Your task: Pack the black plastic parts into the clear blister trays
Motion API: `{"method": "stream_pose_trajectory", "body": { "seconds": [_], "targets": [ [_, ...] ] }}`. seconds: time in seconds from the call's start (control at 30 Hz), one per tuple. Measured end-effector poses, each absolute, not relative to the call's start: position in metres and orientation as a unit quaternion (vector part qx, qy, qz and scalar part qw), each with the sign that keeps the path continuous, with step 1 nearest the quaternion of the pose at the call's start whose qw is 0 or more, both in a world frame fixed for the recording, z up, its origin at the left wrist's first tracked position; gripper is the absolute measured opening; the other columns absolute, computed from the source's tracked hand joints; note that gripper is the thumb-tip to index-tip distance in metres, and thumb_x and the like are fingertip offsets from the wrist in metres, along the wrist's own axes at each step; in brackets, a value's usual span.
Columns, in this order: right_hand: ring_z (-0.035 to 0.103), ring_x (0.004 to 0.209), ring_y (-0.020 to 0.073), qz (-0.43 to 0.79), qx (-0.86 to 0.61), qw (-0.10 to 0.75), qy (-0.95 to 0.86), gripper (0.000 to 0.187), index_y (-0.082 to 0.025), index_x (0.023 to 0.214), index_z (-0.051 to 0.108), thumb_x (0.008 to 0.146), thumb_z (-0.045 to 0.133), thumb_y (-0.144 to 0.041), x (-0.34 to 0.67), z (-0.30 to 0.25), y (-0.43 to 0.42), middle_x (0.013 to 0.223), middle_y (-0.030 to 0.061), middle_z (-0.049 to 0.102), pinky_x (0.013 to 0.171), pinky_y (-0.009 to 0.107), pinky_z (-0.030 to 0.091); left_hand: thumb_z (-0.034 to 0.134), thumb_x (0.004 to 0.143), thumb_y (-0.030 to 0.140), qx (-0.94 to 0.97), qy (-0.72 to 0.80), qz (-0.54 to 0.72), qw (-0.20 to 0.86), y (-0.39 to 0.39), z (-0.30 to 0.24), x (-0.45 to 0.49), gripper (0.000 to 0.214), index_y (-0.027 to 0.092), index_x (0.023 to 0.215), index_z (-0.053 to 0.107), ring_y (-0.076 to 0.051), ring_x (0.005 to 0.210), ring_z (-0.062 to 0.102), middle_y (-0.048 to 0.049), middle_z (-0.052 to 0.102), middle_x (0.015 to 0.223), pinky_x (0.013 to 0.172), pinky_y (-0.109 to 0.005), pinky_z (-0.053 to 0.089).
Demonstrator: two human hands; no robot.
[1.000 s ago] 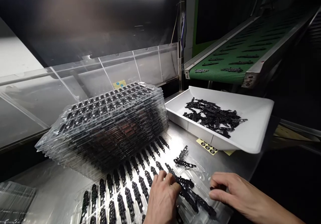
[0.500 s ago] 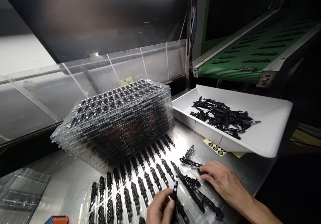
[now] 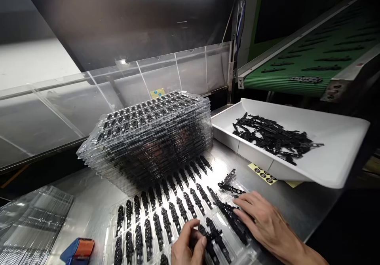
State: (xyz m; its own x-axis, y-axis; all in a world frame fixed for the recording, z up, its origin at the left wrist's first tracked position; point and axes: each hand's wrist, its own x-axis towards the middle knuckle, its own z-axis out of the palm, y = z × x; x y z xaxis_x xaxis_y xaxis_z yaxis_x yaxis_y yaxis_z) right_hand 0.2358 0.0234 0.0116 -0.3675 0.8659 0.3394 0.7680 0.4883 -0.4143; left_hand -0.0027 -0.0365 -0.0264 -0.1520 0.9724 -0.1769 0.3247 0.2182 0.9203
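A clear plastic tray (image 3: 113, 217) lies on the metal table, with slim black plastic parts (image 3: 157, 229) in rows of its slots. Over its right portion is my left hand (image 3: 188, 245), thumb and forefinger apart, beside a black part (image 3: 219, 239) seated in a slot. Its other fingers are partly hidden. Farther right, my right hand (image 3: 267, 221) rests its fingertips on a loose heap of black parts (image 3: 230, 215) lying across the tray's right end. Those fingers are stretched out and slightly spread. More loose parts (image 3: 230, 186) lie just beyond them.
Behind the tray rises a tall stack of filled clear trays (image 3: 166, 138). A white bin (image 3: 335, 138) holds a heap of black parts, with a yellow sticker sheet (image 3: 263, 174) before it. A green conveyor (image 3: 282, 75) carries parts. Clear trays (image 3: 38, 221) and a blue-orange object (image 3: 78, 251) are left.
The black part upright in my left fingers now lies in the tray, and those fingers have parted. My right hand has shifted onto the loose heap. The view has turned slightly left.
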Motion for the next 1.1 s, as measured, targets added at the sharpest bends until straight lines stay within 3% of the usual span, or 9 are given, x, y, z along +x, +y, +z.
{"method": "stream_pose_trajectory", "body": {
  "seconds": [0.13, 0.3, 0.47, 0.7, 0.8, 0.97, 1.03, 1.1],
  "targets": [
    [0.058, 0.085, 0.0228, 0.074, -0.478, 0.259, -0.836, 0.014, -0.020, 0.100, 0.061, 0.092, 0.050, -0.023, 0.208, 0.007, 0.031, 0.093, 0.0073, 0.062, 0.069, 0.036, 0.049, 0.051, 0.077, 0.055, 0.513, 0.679, 0.349, 0.392, -0.026, -0.010, 0.001, 0.047, 0.020, 0.108, 0.059, -0.013, 0.059, 0.052, -0.0015, 0.064, 0.079, 0.059, -0.026, 0.038],
    [0.059, 0.076, 0.0200, 0.077, -0.486, 0.296, -0.818, 0.024, -0.018, 0.092, 0.059, 0.096, 0.035, -0.018, 0.200, 0.004, 0.042, 0.084, 0.0073, 0.062, 0.068, 0.035, 0.049, 0.047, 0.081, 0.033, 0.565, 0.676, 0.300, 0.365, -0.012, 0.025, 0.007, 0.032, 0.021, 0.107, 0.060, -0.017, 0.076, 0.059, -0.0019, 0.064, 0.081, 0.072, -0.028, 0.042],
    [0.063, 0.079, 0.0200, 0.148, -0.520, 0.329, -0.774, 0.025, -0.019, 0.099, 0.059, 0.098, 0.036, -0.029, 0.222, 0.029, 0.043, 0.088, 0.0074, 0.067, 0.070, 0.033, 0.050, 0.051, 0.077, 0.017, 0.618, 0.668, 0.193, 0.367, 0.015, 0.052, 0.024, 0.039, 0.025, 0.116, 0.057, -0.019, 0.086, 0.060, -0.0032, 0.066, 0.093, 0.073, -0.029, 0.043],
    [0.064, 0.070, 0.0165, 0.258, -0.540, 0.315, -0.737, 0.030, -0.024, 0.092, 0.059, 0.097, 0.037, -0.044, 0.252, 0.067, 0.032, 0.080, 0.0009, 0.068, 0.064, 0.026, 0.049, 0.050, 0.068, -0.001, 0.686, 0.647, 0.157, 0.294, 0.022, 0.033, 0.053, 0.062, 0.018, 0.127, 0.051, -0.022, 0.101, 0.057, -0.0108, 0.060, 0.116, 0.086, -0.030, 0.042],
    [0.065, 0.068, 0.0169, 0.251, -0.556, 0.324, -0.723, 0.029, -0.025, 0.091, 0.061, 0.095, 0.041, -0.046, 0.259, 0.068, 0.032, 0.077, -0.0003, 0.068, 0.061, 0.026, 0.050, 0.047, 0.068, -0.003, 0.697, 0.665, 0.172, 0.208, 0.010, 0.024, 0.059, 0.059, 0.018, 0.123, 0.052, -0.022, 0.101, 0.055, -0.0105, 0.058, 0.117, 0.083, -0.031, 0.042],
    [0.065, 0.074, 0.0180, 0.225, -0.565, 0.331, -0.722, 0.027, -0.024, 0.093, 0.062, 0.095, 0.041, -0.043, 0.260, 0.067, 0.037, 0.084, 0.0015, 0.070, 0.067, 0.027, 0.051, 0.049, 0.068, 0.000, 0.712, 0.646, 0.188, 0.202, 0.001, 0.017, 0.059, 0.052, 0.021, 0.115, 0.056, -0.022, 0.098, 0.052, -0.0061, 0.062, 0.107, 0.083, -0.033, 0.043],
    [0.064, 0.080, 0.0180, 0.214, -0.547, 0.305, -0.750, 0.027, -0.024, 0.096, 0.061, 0.097, 0.039, -0.038, 0.255, 0.071, 0.043, 0.090, 0.0029, 0.068, 0.071, 0.028, 0.050, 0.050, 0.069, 0.001, 0.717, 0.644, 0.197, 0.181, 0.000, 0.016, 0.058, 0.049, 0.022, 0.113, 0.059, -0.024, 0.101, 0.050, -0.0053, 0.063, 0.110, 0.086, -0.036, 0.042],
    [0.061, 0.077, 0.0172, 0.192, -0.509, 0.227, -0.808, 0.028, -0.022, 0.092, 0.062, 0.099, 0.036, -0.031, 0.247, 0.075, 0.055, 0.088, 0.0032, 0.066, 0.069, 0.028, 0.048, 0.053, 0.069, 0.002, 0.713, 0.645, 0.213, 0.176, -0.001, 0.014, 0.057, 0.044, 0.022, 0.107, 0.062, -0.024, 0.102, 0.049, -0.0037, 0.063, 0.112, 0.087, -0.037, 0.040]
  ]
}}
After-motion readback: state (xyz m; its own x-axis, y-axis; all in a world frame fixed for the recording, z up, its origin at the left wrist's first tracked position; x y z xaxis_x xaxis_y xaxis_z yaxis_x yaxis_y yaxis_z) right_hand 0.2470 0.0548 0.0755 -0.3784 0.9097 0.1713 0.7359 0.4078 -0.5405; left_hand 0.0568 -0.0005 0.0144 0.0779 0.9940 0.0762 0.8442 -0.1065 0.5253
